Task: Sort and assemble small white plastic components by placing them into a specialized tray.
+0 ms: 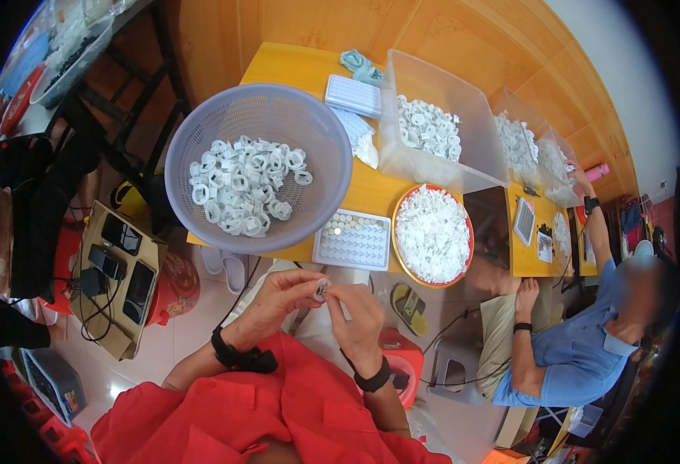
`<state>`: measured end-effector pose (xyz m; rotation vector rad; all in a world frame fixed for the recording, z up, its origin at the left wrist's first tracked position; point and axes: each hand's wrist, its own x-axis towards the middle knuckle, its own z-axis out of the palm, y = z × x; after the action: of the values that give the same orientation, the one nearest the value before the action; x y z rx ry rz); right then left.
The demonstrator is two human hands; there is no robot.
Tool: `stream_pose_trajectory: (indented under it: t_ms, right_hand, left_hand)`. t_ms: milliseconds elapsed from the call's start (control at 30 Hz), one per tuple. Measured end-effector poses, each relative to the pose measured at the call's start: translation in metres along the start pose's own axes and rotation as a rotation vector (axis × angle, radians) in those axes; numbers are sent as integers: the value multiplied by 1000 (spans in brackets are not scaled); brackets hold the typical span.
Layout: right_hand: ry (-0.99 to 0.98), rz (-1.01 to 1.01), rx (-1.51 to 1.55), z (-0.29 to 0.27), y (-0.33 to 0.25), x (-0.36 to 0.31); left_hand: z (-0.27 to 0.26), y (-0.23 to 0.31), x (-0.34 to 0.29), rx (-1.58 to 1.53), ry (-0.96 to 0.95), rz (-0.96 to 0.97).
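My left hand [282, 300] pinches a small whitish round plastic part [321, 289] in front of my chest. The fingertips of my right hand [357, 319] close on the same part from the right; its finer details are too small to make out. Just beyond my hands lies a white compartment tray [355, 260], with round pieces in its far rows. A large grey-purple basket [330, 166] holds a heap of white ring-shaped parts [239, 185]. To the right of the tray stands a red and yellow round dish [395, 240], piled with small white pieces [432, 236].
Behind the dish, a clear plastic bin [475, 174] holds more white parts. Stacked white trays [353, 96] and a teal cloth [361, 67] lie at the table's back. A person in a blue shirt [572, 348] sits at right. Phones lie on a cardboard box [115, 325] at left.
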<state>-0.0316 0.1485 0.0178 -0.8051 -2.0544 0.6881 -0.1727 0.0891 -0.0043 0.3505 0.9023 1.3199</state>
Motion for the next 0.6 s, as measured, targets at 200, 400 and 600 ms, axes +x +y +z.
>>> stream_pose_trajectory:
  t_ms: [200,400,600]
  right_hand:
    - [-36,11,36,0,2,-2]
    - [32,-2,38,1,5,-6]
    - [10,-23,57,-1,5,-4]
  left_hand:
    - [0,-2,0,-20,13,6]
    - [1,-1,0,-34,11,-15]
    - [0,-5,0,71,41,13]
